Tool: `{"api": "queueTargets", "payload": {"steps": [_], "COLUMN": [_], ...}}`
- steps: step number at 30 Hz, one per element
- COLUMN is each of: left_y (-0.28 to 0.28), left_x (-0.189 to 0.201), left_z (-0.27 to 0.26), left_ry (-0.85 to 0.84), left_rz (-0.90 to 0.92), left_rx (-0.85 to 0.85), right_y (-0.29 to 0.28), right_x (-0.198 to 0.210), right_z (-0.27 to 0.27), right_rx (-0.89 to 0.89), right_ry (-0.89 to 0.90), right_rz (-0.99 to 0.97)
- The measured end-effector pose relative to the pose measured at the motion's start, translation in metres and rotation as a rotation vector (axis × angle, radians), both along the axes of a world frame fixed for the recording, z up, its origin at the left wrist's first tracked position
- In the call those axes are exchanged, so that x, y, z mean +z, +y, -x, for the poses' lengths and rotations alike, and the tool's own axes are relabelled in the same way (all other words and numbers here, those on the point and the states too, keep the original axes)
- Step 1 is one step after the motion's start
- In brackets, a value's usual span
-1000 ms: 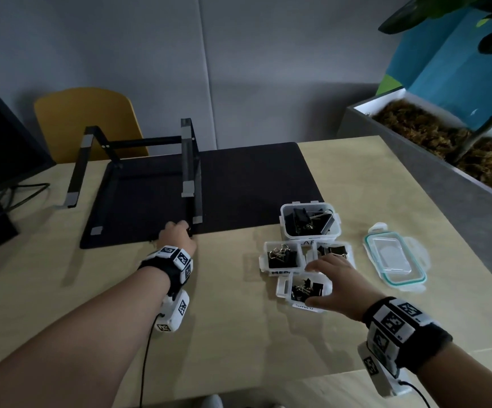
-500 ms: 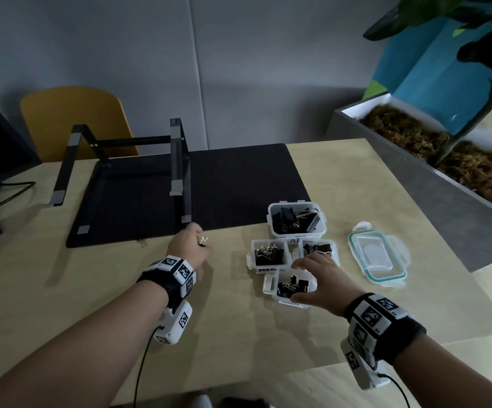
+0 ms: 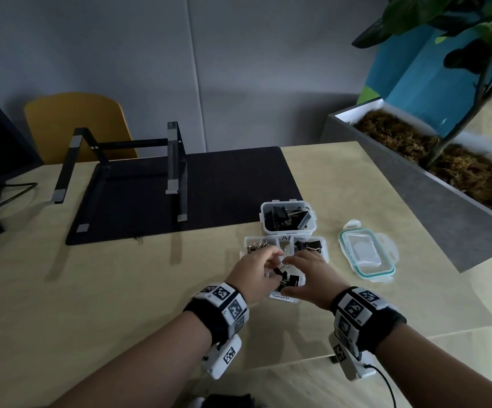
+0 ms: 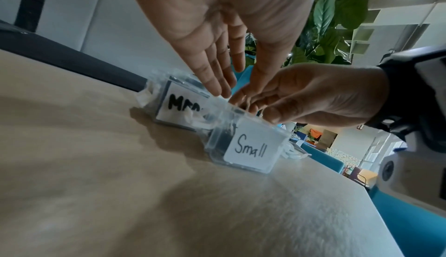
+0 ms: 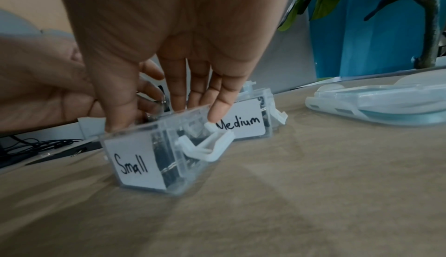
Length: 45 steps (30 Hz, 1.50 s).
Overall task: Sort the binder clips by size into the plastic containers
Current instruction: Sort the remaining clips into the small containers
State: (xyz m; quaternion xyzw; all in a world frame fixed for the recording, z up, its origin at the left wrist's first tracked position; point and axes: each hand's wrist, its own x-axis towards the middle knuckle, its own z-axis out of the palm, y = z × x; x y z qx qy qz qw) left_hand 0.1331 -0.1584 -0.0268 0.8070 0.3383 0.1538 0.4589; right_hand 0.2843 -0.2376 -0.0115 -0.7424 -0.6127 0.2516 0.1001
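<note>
Both hands are meeting over the small clear plastic container labelled "Small" (image 3: 286, 285), the one of four tubs lying nearest the person's edge of the pale wooden bench (image 3: 121, 290). The left hand (image 3: 253, 273) is reaching in from the left with its fingers (image 4: 217, 74) nearly straight and loosely spread; whether a clip is lying under them cannot be told. The right hand (image 3: 309, 276) is hanging directly above the tub, its straight fingers (image 5: 218, 108) touching the far rim and wall, its thumb on the near rim, apparently steadying it. Black binder clips (image 3: 289, 281) are already lying inside. Just beyond stand two clear tubs labelled "Medium" (image 5: 251, 123), one behind each hand. The tub's open mouth lies just below both sets of fingertips, so a drop would probably need little further travel.
</note>
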Motion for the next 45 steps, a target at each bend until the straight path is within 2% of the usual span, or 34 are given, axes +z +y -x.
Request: {"api": "queueTargets", "payload": {"steps": [4,7,9,12,16,18,21,27,32,39,45], "left_y": [0.013,0.039,0.065,0.104,0.140,0.154,0.168,0.180,0.173,0.118,0.060], "left_x": [-0.001,-0.005,-0.008,-0.017,-0.025,-0.029,-0.037,-0.029,-0.023,-0.013,0.001], "left_z": [0.008,0.030,0.052,0.091,0.133,0.148,0.159,0.164,0.161,0.116,0.062], "left_ry": [0.039,0.098,0.164,0.304,0.579,0.703,0.810,0.825,0.758,0.390,0.223], "left_rz": [-0.102,-0.235,-0.251,-0.263,-0.237,-0.196,-0.213,-0.185,-0.117,0.010,0.069], "left_rx": [0.038,0.225,0.390,0.578,0.743,0.769,0.686,0.602,0.596,0.459,0.318], "right_y": [0.000,-0.001,-0.001,-0.001,0.000,0.000,0.001,0.001,-0.001,-0.003,-0.003], "right_x": [-0.003,-0.005,-0.006,-0.008,-0.011,-0.011,-0.010,-0.010,-0.009,-0.009,-0.008], "right_z": [-0.001,-0.003,-0.004,-0.004,-0.005,-0.006,-0.005,-0.006,-0.005,-0.003,-0.003], "right_rx": [-0.004,0.007,0.013,0.018,0.025,0.024,0.028,0.017,0.010,0.008,0.002], "right_ry": [0.012,0.004,-0.003,-0.009,-0.008,-0.007,-0.013,0.003,0.008,-0.007,0.003], "right_rz": [-0.002,-0.003,-0.008,-0.019,-0.026,-0.022,-0.016,-0.023,-0.021,-0.028,-0.025]}}
